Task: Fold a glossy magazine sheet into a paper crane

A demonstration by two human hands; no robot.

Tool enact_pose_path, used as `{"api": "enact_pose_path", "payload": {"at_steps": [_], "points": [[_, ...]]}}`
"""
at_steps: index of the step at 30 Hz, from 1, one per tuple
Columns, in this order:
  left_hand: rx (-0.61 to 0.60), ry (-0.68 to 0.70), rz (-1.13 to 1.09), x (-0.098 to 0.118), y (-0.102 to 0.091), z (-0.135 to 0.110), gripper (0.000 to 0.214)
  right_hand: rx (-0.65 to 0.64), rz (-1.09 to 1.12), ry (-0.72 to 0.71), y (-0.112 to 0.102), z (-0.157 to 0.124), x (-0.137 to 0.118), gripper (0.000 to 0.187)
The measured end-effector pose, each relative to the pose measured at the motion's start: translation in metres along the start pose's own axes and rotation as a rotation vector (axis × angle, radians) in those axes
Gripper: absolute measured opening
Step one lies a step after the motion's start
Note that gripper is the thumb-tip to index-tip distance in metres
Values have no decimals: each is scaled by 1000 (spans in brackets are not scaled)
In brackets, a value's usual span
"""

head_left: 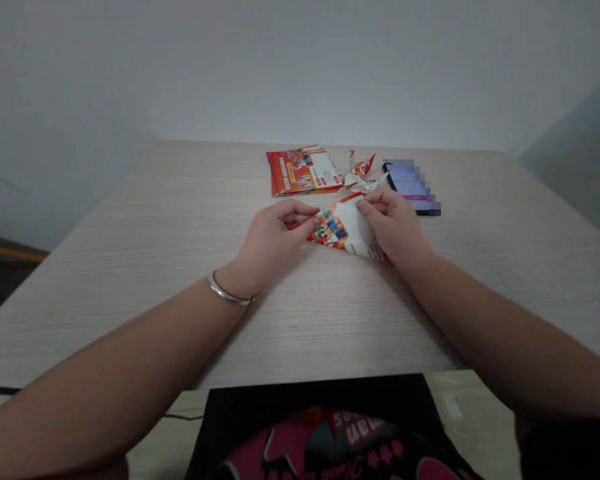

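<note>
Between my two hands is a folded paper leaflet (334, 227), printed in red, orange and white with small cartoon figures. My left hand (279, 233) pinches its left corner between thumb and fingers. At the upper right edge, my right hand (397, 220) grips the same paper with thumb and fingertips closed. The leaflet is held slightly tilted, just above or on the table; which of the two I cannot tell. A silver bangle (227, 291) sits on my left wrist.
Behind the hands lies a stack of similar red and white leaflets (300, 173). Next to it are folded paper shapes (363, 170), perhaps cranes. A phone (407, 183) with a lit screen lies at their right, partly pixelated. The pale wooden table (155, 220) meets a white wall.
</note>
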State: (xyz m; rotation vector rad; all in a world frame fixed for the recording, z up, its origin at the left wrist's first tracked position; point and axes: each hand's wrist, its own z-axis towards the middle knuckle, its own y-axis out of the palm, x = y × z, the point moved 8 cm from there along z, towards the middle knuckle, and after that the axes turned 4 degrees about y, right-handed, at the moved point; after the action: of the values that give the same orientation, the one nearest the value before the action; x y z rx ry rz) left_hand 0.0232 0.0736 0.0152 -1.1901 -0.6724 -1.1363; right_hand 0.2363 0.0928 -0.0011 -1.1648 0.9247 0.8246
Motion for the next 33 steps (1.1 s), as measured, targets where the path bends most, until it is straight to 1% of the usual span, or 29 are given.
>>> {"api": "enact_pose_path", "payload": {"at_steps": [3, 5, 7, 9, 13, 16, 20, 23, 27, 33], "points": [[-67, -54, -2, -7, 5, 1, 5, -62, -85, 28, 5, 1, 3, 12], [-129, -83, 54, -10, 8, 1, 6, -124, -144, 22, 10, 1, 1, 12], [-195, -92, 132, -11, 10, 0, 9, -182, -201, 17, 16, 0, -1, 12], [-238, -92, 147, -11, 13, -1, 6, -232, -223, 32, 21, -2, -4, 12], [-244, -80, 28, -8, 17, -2, 10, -370, -149, 60, 35, -12, -10, 11], [-228, -59, 44, -6, 17, -2, 11, -453, -82, 30, 45, -20, -16, 11], [-206, -71, 34, -5, 14, -1, 13, -470, -48, -23, 48, -23, -19, 11], [-185, -65, 28, -5, 12, 0, 12, -435, -78, -67, 44, -23, -19, 11], [-157, -68, 28, -9, 11, 1, 14, -330, -232, -159, 34, -22, -21, 13], [-151, -80, 71, -16, 13, 3, 11, -301, -488, -252, 35, -21, -30, 9]]}}
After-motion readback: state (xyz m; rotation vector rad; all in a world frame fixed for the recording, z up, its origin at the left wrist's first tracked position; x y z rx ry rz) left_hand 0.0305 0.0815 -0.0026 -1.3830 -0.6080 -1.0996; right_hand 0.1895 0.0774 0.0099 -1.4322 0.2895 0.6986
